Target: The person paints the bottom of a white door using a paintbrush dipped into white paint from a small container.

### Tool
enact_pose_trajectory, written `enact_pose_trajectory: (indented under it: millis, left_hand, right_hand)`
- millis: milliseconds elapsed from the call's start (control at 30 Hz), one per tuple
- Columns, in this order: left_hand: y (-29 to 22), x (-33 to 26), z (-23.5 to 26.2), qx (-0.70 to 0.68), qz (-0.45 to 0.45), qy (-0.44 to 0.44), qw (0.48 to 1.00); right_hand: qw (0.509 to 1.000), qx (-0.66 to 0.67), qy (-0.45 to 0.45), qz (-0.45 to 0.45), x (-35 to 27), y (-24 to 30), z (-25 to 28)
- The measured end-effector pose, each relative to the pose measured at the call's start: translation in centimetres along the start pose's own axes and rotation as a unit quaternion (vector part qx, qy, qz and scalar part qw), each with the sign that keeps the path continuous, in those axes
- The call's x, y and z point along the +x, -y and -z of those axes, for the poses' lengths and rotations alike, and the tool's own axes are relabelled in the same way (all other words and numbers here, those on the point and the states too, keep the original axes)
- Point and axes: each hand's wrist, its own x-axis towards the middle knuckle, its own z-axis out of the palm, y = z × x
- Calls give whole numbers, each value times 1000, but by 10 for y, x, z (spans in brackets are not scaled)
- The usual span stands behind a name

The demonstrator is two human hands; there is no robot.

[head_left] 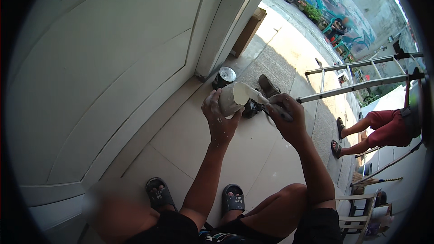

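My left hand is wrapped around a pale, paint-smeared cup, tilted so that its mouth faces right; whitish material shows inside. In my right hand is a paintbrush with a dark handle, its whitened end reaching to the cup's rim. White specks mark my left hand and wrist. Just beyond the cup, a dark can with a silvery lid stands on the floor by the door frame. Partly hidden between my hands lies a black crumpled thing that I cannot make out.
A pale panelled door fills the left. A brown shoe lies on the threshold, near a cardboard box. At right, a metal ladder stands beside a person in red shorts. A slatted wooden chair is lower right.
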Motion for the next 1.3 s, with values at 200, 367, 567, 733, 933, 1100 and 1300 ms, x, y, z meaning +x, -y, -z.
enact_pose_trajectory:
  millis: [200, 367, 567, 733, 933, 1100, 1300]
  left_hand:
    - [5, 10, 11, 45, -18, 6, 999]
    - [-9, 12, 6, 32, 2, 20, 999]
    - [8, 16, 6, 2, 7, 35, 999]
    - [11, 19, -4, 5, 17, 33, 999]
    - [13, 32, -3, -22, 44, 15, 999]
    - [21, 46, -5, -3, 39, 36, 999]
    - [49, 59, 12, 5, 47, 19, 999]
  right_hand:
    - [999, -26, -4, 42, 8, 0, -11]
    - [997, -28, -26, 73, 10, 4, 2]
    - [997, 42, 47, 42, 10, 9, -10]
    - [996, 79, 36, 37, 6, 13, 1]
    - [992, 113, 50, -29, 15, 10, -2]
    - [994, 111, 17, -14, 20, -4, -11]
    - [994, 105, 23, -8, 36, 4, -41]
